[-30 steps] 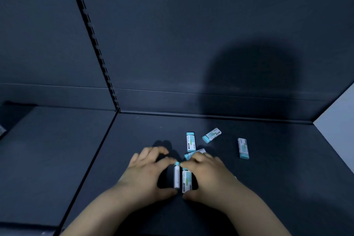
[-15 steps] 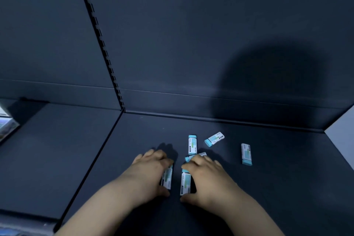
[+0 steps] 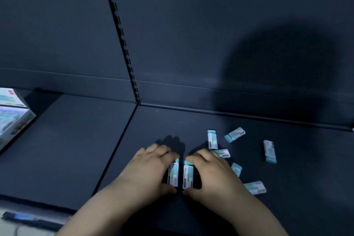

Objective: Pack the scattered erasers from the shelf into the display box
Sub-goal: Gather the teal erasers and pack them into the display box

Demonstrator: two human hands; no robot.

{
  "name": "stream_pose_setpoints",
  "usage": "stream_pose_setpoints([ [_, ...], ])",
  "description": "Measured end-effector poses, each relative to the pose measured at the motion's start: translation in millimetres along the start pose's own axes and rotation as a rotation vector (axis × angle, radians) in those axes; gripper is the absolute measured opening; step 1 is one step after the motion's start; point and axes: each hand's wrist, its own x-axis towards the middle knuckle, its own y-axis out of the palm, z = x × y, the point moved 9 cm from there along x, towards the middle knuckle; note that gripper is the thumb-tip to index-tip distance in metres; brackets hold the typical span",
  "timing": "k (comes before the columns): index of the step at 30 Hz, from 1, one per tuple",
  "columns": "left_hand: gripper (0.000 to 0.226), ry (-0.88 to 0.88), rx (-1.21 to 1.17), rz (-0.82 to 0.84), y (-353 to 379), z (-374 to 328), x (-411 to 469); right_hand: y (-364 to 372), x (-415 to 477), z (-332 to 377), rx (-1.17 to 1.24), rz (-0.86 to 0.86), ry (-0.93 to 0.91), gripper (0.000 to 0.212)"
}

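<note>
Small white erasers with teal ends lie scattered on the dark shelf (image 3: 191, 124). My left hand (image 3: 151, 170) pinches one eraser (image 3: 174, 173) between fingertips and thumb. My right hand (image 3: 210, 174) pinches another eraser (image 3: 188, 175) the same way, and the two erasers stand side by side between my hands. Loose erasers lie beyond and to the right: one upright-lying eraser (image 3: 212, 139), a tilted eraser (image 3: 235, 134), a far-right eraser (image 3: 269, 151), and several partly hidden by my right hand. The display box (image 3: 11, 113) shows at the far left edge.
A slotted upright rail (image 3: 122, 40) splits the dark back wall. A seam (image 3: 118, 145) divides the left shelf panel from the right one. The shelf's front edge (image 3: 38, 218) carries a price strip at the lower left.
Each hand has taken one eraser and tilted it onto its side. The view has swung left, bringing the display box into sight.
</note>
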Motion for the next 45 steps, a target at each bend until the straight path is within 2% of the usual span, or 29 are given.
stream_pose_setpoints([
  [6, 0.076, 0.092, 0.053, -0.045, -21, 62, -34, 21, 25, 67, -0.009, -0.078, 0.061, 0.055],
  [12, 0.082, 0.232, 0.050, -0.219, -44, 148, -79, 46, 59, 160, 0.039, -0.188, 0.097, 0.064],
  [19, 0.075, 0.305, 0.019, -0.303, -59, 181, -115, 58, 66, 213, 0.018, -0.228, 0.125, 0.061],
  [26, 0.074, 0.194, 0.037, -0.339, -64, 207, -139, 72, 86, 240, 0.076, -0.199, 0.033, 0.061],
  [32, 0.056, 0.130, 0.068, -0.430, -87, 244, -159, 84, 110, 270, 0.154, -0.237, 0.010, 0.054],
  [37, 0.076, 0.107, 0.085, -0.409, -85, 300, -184, 101, 143, 326, 0.098, -0.141, -0.063, 0.059],
  [42, 0.065, 0.109, 0.017, -0.401, -109, 372, -200, 109, 188, 378, 0.063, -0.168, -0.052, 0.064],
  [45, 0.063, 0.060, 0.078, -0.413, -119, 421, -206, 116, 214, 404, 0.059, -0.212, -0.037, 0.068],
])
